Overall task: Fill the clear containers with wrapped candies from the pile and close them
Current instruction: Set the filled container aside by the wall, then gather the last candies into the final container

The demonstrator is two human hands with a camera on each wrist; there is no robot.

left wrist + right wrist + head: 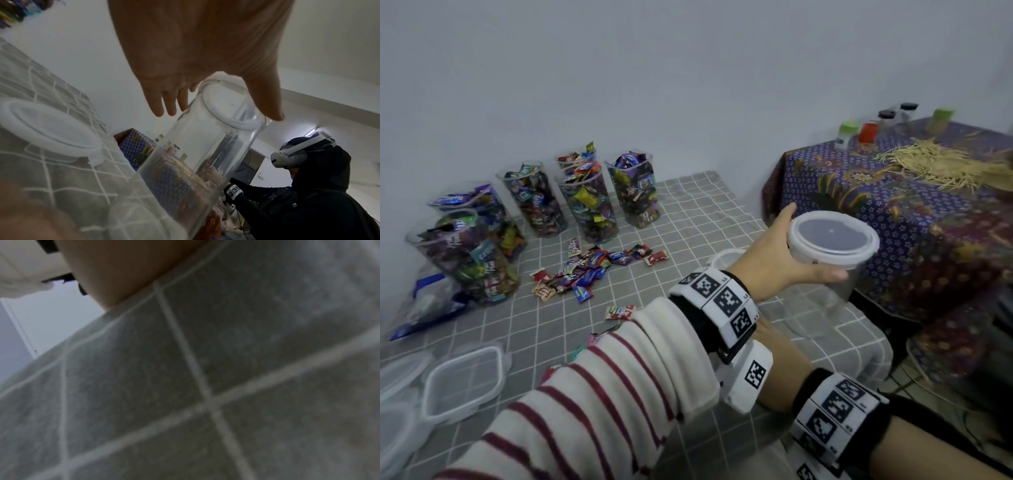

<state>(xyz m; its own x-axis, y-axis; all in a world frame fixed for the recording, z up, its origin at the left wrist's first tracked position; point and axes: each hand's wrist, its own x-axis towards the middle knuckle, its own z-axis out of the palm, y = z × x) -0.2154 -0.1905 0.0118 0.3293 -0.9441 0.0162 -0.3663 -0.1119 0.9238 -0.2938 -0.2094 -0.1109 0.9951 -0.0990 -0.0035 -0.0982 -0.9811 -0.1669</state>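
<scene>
Clear container (pixel 835 270) upright, lid (pixel 832 235) uppermost.

The tall container (pixel 835 274) at the right of the head view is clear smooth plastic, with a milky plastic lid (pixel 832 236). The grey checked tablecloth (pixel 688 212) looks like matt woven cloth. The candies (pixel 592 270) in the middle have glossy foil-like wrappers. The flat lids (pixel 464 383) at lower left are cloudy plastic.

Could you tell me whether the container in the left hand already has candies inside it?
No, the clear container held by the left hand looks empty, with its lid on.
</scene>
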